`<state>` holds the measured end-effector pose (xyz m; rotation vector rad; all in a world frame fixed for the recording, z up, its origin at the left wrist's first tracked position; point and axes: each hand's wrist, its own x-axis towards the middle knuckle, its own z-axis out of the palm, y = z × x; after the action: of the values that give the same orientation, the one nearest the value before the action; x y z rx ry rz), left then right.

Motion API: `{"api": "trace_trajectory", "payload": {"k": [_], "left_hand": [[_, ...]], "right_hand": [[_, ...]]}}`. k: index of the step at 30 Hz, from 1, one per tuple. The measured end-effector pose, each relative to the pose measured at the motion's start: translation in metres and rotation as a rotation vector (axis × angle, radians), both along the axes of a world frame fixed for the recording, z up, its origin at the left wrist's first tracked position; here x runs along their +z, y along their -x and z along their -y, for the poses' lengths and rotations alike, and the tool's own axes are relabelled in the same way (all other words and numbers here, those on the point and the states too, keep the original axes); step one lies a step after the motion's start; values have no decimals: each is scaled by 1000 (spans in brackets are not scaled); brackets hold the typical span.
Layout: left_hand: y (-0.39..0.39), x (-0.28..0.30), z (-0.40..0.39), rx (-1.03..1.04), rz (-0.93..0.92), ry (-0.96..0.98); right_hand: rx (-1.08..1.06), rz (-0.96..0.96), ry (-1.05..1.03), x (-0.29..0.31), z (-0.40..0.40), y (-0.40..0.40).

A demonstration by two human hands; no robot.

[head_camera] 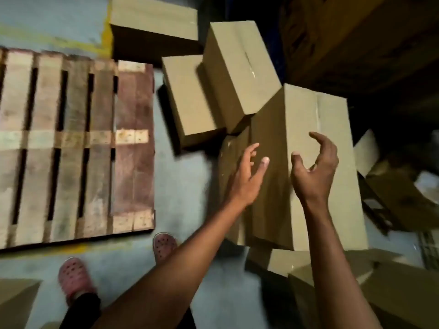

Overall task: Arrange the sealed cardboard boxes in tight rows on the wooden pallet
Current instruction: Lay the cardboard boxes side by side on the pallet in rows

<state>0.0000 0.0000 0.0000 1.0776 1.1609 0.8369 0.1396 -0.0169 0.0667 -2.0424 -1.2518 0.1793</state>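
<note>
A wooden pallet (71, 148) lies flat on the floor at the left, with nothing on its slats. To its right, sealed cardboard boxes sit in a loose heap. The nearest is a large box (280, 124), tilted on the pile. My left hand (247, 174) hovers over its left face with fingers spread. My right hand (313, 167) is above its top, fingers curled apart, holding nothing. A second tilted box (237, 67) leans behind it, and a smaller box (187, 96) sits beside the pallet's corner. Another box (154, 17) stands at the back.
More boxes (332, 276) lie low at the right, near my arms, and one box corner (16, 302) shows at the bottom left. Flattened or torn cardboard (392, 186) lies at the far right. My feet in pink clogs (76, 276) stand on grey floor below the pallet.
</note>
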Motion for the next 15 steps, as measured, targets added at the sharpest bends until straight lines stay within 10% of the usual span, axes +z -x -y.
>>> {"api": "trace_trajectory", "payload": {"k": [15], "left_hand": [[-126, -28, 34, -282, -400, 74]], "right_hand": [[-413, -32, 620, -63, 60, -177]]}}
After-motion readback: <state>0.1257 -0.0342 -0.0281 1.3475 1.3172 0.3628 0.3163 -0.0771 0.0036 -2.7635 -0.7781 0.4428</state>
